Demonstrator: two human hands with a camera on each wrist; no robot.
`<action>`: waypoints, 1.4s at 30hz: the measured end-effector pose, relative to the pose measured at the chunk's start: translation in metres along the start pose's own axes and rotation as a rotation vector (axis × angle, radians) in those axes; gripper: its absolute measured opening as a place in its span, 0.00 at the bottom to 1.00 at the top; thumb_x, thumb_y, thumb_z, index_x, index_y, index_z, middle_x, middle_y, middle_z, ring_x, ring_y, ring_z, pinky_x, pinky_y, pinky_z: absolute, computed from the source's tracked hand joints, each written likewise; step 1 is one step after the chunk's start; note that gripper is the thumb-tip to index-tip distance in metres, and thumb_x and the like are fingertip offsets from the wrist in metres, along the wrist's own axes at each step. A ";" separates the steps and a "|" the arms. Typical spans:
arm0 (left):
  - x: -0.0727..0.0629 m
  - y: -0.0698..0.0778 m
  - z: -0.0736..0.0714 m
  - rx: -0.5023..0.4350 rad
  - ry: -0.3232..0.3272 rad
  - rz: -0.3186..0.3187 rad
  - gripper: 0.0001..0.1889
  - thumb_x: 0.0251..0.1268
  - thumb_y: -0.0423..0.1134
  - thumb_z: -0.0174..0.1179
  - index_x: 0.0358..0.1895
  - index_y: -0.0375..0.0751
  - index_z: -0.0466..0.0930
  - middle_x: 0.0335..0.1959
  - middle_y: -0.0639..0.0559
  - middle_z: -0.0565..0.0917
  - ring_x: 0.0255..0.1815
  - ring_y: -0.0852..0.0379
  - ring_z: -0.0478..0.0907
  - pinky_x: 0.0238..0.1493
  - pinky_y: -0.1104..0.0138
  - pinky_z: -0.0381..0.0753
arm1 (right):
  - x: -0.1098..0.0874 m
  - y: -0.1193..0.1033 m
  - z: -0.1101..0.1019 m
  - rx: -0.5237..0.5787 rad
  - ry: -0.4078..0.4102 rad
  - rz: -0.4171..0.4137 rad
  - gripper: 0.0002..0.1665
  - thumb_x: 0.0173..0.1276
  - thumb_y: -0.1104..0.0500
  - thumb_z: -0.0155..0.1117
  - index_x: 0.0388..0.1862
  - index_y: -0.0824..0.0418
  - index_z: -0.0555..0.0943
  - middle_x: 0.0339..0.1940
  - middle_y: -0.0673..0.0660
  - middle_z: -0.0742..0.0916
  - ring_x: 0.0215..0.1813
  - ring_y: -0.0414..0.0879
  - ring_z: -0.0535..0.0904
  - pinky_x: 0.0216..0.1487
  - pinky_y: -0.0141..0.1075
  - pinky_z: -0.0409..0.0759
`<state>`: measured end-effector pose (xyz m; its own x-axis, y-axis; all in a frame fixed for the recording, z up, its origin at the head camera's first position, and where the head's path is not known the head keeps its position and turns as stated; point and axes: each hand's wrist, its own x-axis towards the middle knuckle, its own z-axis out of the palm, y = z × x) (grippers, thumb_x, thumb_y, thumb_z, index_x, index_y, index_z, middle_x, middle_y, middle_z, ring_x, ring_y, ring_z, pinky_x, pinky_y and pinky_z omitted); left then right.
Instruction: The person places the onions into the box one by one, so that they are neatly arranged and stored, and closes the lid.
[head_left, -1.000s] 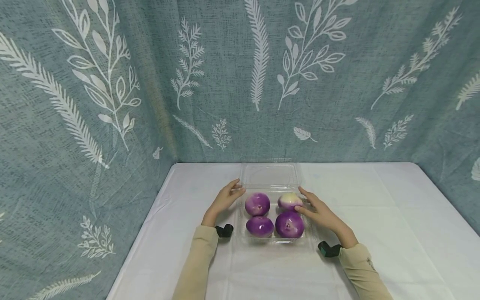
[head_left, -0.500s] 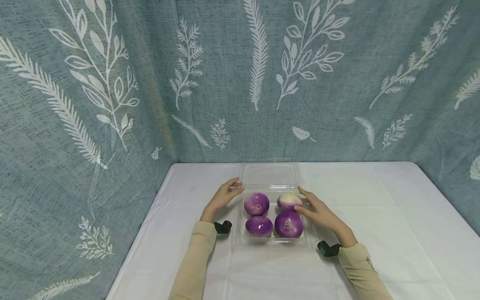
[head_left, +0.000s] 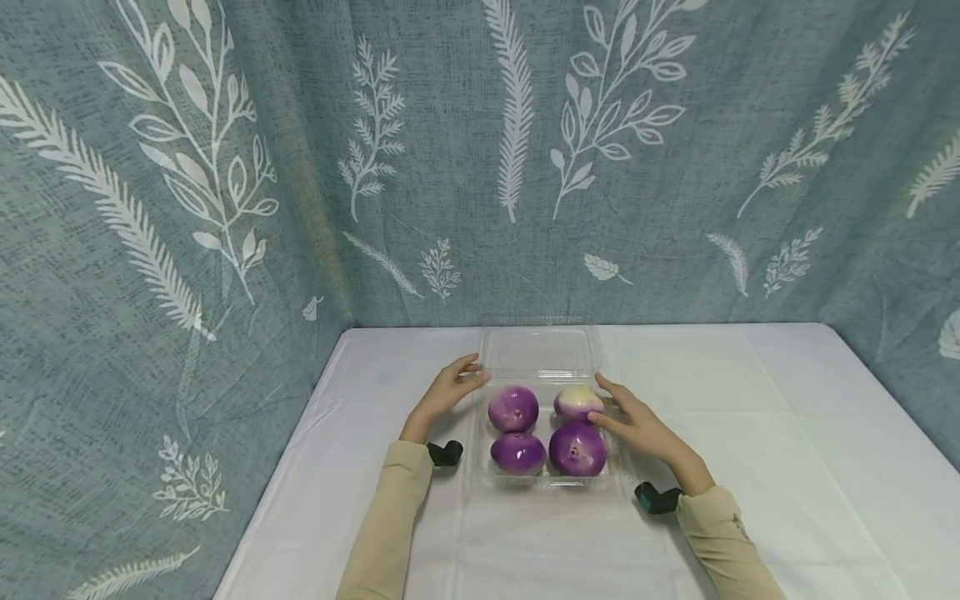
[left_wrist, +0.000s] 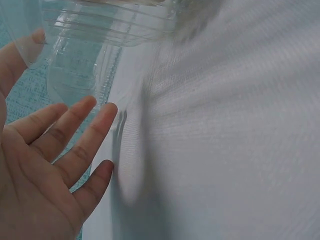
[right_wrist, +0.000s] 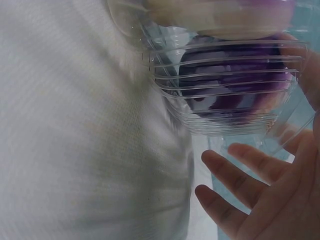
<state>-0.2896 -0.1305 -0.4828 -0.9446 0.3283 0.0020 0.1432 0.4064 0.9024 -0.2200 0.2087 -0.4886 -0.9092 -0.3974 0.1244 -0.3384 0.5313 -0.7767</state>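
clear rectangular plastic box (head_left: 558, 481), lower centre: left hand (head_left: 447, 392) and right hand (head_left: 640, 425) apart, fingers loosely spread; light, even touch should suit (thin walls).

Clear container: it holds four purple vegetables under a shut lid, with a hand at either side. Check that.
Not shut: the head view shows the lid open, tipped back beyond the clear container. The rest holds: four purple vegetables inside, the left hand and right hand at either side.

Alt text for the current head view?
A left hand and a right hand flank an open clear container holding four purple onions, one pale-topped. It sits on a white table before a teal curtain with white leaf prints.
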 end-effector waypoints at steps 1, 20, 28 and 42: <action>0.000 0.000 0.000 -0.002 0.001 0.004 0.33 0.67 0.46 0.54 0.70 0.33 0.55 0.62 0.35 0.71 0.60 0.37 0.70 0.60 0.51 0.70 | 0.000 0.000 0.000 0.004 0.001 0.000 0.43 0.67 0.49 0.58 0.74 0.60 0.50 0.71 0.65 0.61 0.64 0.65 0.67 0.61 0.62 0.63; -0.003 0.001 -0.003 -0.156 -0.008 0.001 0.33 0.65 0.37 0.57 0.70 0.32 0.54 0.65 0.32 0.65 0.63 0.36 0.66 0.62 0.50 0.68 | 0.001 0.001 0.000 0.013 -0.003 -0.015 0.43 0.67 0.50 0.58 0.74 0.62 0.50 0.72 0.64 0.60 0.64 0.64 0.67 0.62 0.63 0.60; -0.010 0.012 -0.002 -0.201 -0.002 -0.003 0.33 0.66 0.36 0.56 0.70 0.32 0.54 0.66 0.33 0.63 0.64 0.37 0.65 0.63 0.52 0.68 | 0.000 -0.002 -0.001 0.006 -0.002 -0.012 0.43 0.67 0.50 0.58 0.74 0.62 0.50 0.72 0.65 0.60 0.64 0.65 0.66 0.63 0.64 0.59; 0.001 -0.014 0.006 -0.256 0.064 0.020 0.32 0.65 0.36 0.58 0.70 0.36 0.56 0.66 0.36 0.65 0.62 0.39 0.68 0.61 0.54 0.70 | -0.001 -0.003 -0.002 0.009 -0.011 0.005 0.43 0.67 0.49 0.58 0.74 0.61 0.50 0.72 0.65 0.60 0.65 0.65 0.66 0.62 0.64 0.59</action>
<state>-0.2910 -0.1302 -0.4982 -0.9601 0.2765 0.0410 0.0905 0.1685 0.9815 -0.2184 0.2090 -0.4857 -0.9080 -0.4031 0.1138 -0.3317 0.5262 -0.7830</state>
